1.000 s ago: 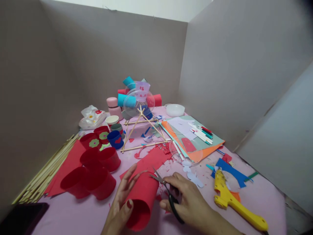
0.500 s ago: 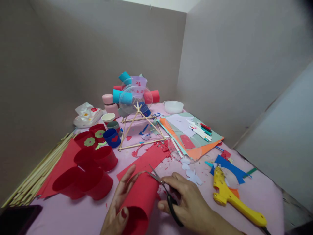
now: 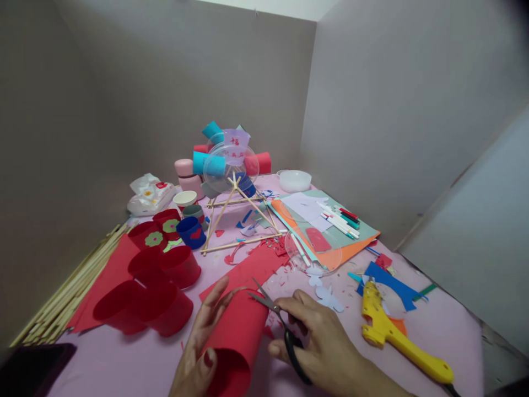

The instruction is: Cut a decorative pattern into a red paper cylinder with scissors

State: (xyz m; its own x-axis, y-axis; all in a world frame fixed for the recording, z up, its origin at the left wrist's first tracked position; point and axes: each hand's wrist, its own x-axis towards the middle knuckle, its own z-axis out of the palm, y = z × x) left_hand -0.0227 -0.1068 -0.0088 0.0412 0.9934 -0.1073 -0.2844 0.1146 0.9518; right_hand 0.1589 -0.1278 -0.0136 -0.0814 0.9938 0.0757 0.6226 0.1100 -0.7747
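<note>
My left hand point(image 3: 202, 336) is wrapped along the left side of a red paper tube point(image 3: 239, 325), its thumb at the near open end. In my right hand point(image 3: 318, 336) is a pair of black-handled scissors point(image 3: 291, 342), fingers through the loops. The scissor blades are parted at the tube's far rim, where a thin curved strip of paper stands off the edge. Beneath and beyond the tube lies a flat red paper strip point(image 3: 248, 270) with small red clippings around it.
Red paper cups point(image 3: 165, 309) stand at left beside bamboo sticks point(image 3: 78, 281). Behind is a stick frame point(image 3: 223, 215) carrying a wheel with coloured cups. A yellow glue gun point(image 3: 384, 331), markers point(image 3: 339, 220) and paper sheets point(image 3: 355, 242) lie at right. A dark phone-like object point(image 3: 37, 369) is at lower left.
The view has shifted very slightly. Both hands keep their hold on the tube and scissors, with almost no visible movement.
</note>
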